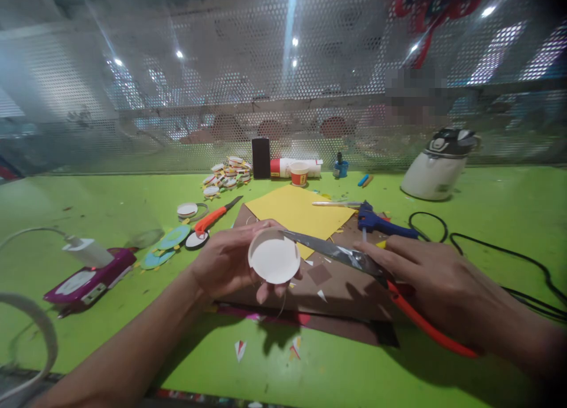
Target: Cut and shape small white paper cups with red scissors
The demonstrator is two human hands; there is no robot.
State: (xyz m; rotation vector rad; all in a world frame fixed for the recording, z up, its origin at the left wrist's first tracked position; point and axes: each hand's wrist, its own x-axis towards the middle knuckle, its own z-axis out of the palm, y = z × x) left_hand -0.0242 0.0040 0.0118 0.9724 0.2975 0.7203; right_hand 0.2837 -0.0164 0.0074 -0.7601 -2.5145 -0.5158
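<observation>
My left hand [219,263] is closed around the edge of a shallow round white piece [274,259] with a low rim, which looks like the cut-off bottom of a paper cup. Its flat inner face is turned towards me. In my right hand [425,272] is a pair of scissors [339,253] with red handles. The blades point left, and their tips meet the rim of the white piece at its upper right. Below both hands lies a brown board [354,313] with a yellow sheet [292,210] on it, along with small paper scraps.
A blue glue gun [383,222] and its black cable lie at the right, before a white kettle [432,170]. An orange-handled knife [212,218], blue-green discs [175,237] and a purple power strip [95,281] are at the left. Behind stand a phone [261,159], a paper cup [299,174] and several small round pieces [228,175].
</observation>
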